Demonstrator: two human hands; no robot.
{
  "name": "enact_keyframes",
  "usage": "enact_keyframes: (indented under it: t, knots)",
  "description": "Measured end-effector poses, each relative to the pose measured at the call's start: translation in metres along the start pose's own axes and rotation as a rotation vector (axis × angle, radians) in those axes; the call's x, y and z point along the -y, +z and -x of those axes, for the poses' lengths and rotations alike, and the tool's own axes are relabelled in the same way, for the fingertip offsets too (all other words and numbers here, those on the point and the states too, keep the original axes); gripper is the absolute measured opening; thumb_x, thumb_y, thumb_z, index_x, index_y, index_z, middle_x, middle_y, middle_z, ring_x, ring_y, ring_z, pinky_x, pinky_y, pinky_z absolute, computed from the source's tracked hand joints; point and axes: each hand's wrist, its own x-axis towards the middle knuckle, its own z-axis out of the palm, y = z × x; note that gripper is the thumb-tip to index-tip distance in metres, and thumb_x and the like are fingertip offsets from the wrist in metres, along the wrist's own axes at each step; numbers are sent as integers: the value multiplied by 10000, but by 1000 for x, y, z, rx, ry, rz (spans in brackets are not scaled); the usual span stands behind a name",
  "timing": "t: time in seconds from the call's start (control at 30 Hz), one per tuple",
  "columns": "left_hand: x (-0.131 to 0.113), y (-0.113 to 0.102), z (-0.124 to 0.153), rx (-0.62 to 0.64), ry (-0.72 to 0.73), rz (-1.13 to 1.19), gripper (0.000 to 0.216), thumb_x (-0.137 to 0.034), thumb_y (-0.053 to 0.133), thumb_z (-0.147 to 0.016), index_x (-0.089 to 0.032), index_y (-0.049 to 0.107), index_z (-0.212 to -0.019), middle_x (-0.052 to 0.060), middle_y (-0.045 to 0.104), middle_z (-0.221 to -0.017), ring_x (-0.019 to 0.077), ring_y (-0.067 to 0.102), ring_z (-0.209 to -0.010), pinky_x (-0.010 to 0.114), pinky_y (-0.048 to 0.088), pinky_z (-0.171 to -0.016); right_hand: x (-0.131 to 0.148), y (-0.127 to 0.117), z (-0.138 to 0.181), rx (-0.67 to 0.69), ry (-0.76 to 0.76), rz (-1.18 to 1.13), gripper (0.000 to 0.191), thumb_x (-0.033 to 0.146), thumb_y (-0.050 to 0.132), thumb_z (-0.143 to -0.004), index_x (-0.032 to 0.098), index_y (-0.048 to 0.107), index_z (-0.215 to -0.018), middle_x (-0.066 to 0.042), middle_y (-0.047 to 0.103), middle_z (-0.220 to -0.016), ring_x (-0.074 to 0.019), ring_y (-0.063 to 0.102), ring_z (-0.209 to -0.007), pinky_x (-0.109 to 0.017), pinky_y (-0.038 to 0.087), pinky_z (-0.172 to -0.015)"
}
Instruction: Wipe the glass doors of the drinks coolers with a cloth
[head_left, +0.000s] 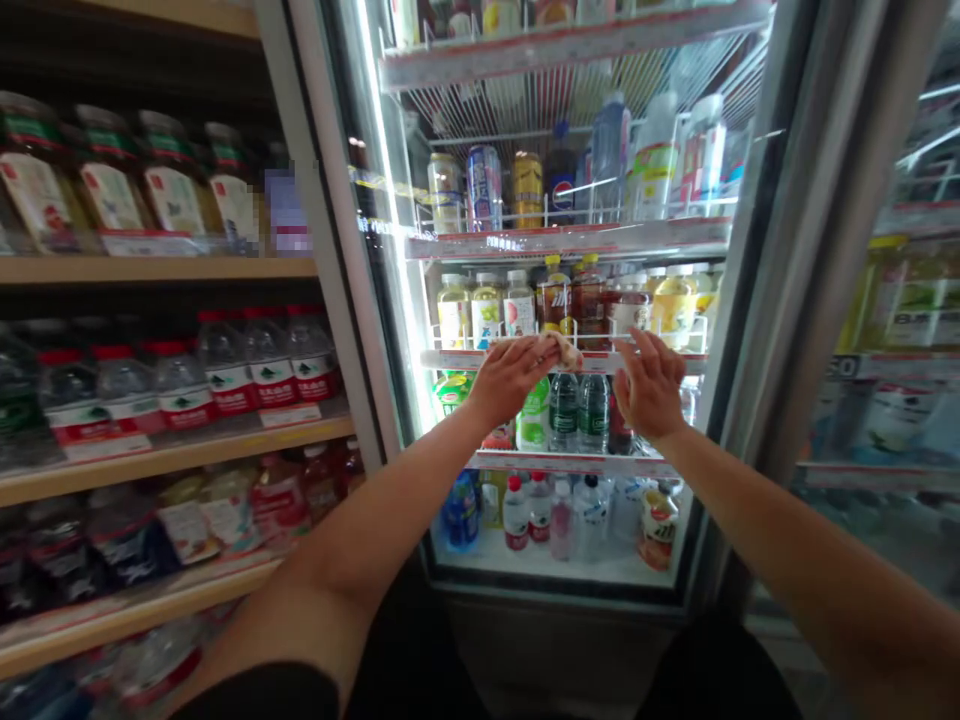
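Note:
My left hand (510, 378) is closed on a crumpled pale cloth (559, 347) and presses it against the front edge of a fridge shelf (450, 360). My right hand (651, 385) is open, fingers spread, resting on the same shelf edge a little to the right. Above the edge stand bottled drinks (487, 308) with yellow and red labels. Below my hands are green and dark bottles (577, 410).
The fridge is lit, with cans (484, 186) on a higher shelf and small bottles (540, 510) at the bottom. Wooden shelves on the left carry water bottles (225, 375) with red caps and tea bottles (112, 185). A second fridge door (892, 300) stands to the right.

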Motion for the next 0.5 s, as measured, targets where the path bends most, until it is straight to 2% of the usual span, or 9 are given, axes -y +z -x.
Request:
enact_keyframes:
  t: [0.13,0.17,0.2,0.3,0.33,0.37,0.43,0.47,0.5]
  knots:
    - [8,-5,-4,-108,-314,-27,498,-155,439,-954,-223,508,-1442,80,481,-1532,291,442,-1373,483,392,-1101,5,1,-47,83,-44,13,606,345,327,-1036,284,151,-1613,-53,299,-1649,-258,219,-1539,-519,200,-1220]
    - [8,-5,-3,-120,-331,-24,499,-166,446,-951,-217,506,-1444,90,480,-1531,299,442,-1373,492,388,-1104,6,3,-51,104,-54,21,619,375,322,-1040,276,121,-1617,-56,276,-1657,-261,199,-1545,-527,193,-1225]
    - [7,-6,-1,-107,-275,-12,503,-171,456,-948,-220,503,-1447,89,486,-1527,293,444,-1374,488,383,-1112,6,5,-52,120,-59,30,636,402,322,-1040,267,95,-1619,-60,253,-1664,-267,179,-1550,-538,183,-1230]
    - [10,-7,11,-1,43,43,499,-159,467,-944,-283,520,-1425,27,536,-1490,216,466,-1372,413,381,-1133,5,10,-47,129,-66,61,670,441,332,-1039,252,54,-1619,-70,205,-1676,-275,145,-1557,-554,162,-1239]
    - [14,-7,14,1,46,39,492,-153,461,-947,-304,532,-1410,9,549,-1479,196,477,-1364,392,387,-1127,5,11,-45,126,-69,68,670,439,333,-1041,249,53,-1619,-72,206,-1675,-273,143,-1557,-553,163,-1240]
    - [18,-8,17,-21,-22,22,489,-148,452,-949,-304,536,-1405,13,548,-1479,198,480,-1363,396,392,-1122,5,12,-44,123,-74,73,670,435,335,-1042,245,53,-1619,-74,211,-1673,-271,140,-1558,-550,165,-1241]
    - [25,-9,22,-102,-246,-29,500,-150,447,-941,-251,519,-1426,74,515,-1506,256,457,-1385,463,387,-1119,5,11,-44,114,-83,77,670,431,340,-1041,239,60,-1619,-78,227,-1668,-271,143,-1557,-549,172,-1241]
    - [26,-9,24,-130,-315,-48,512,-160,457,-934,-217,502,-1441,107,492,-1520,286,439,-1398,494,379,-1120,5,11,-44,107,-82,77,670,430,344,-1040,237,65,-1618,-80,234,-1666,-273,148,-1556,-552,175,-1239]
    - [25,-9,26,-132,-312,-54,528,-173,471,-928,-194,484,-1455,126,476,-1530,304,425,-1409,510,370,-1126,6,10,-44,102,-79,75,671,431,348,-1039,237,71,-1618,-83,238,-1664,-278,154,-1555,-556,179,-1237]
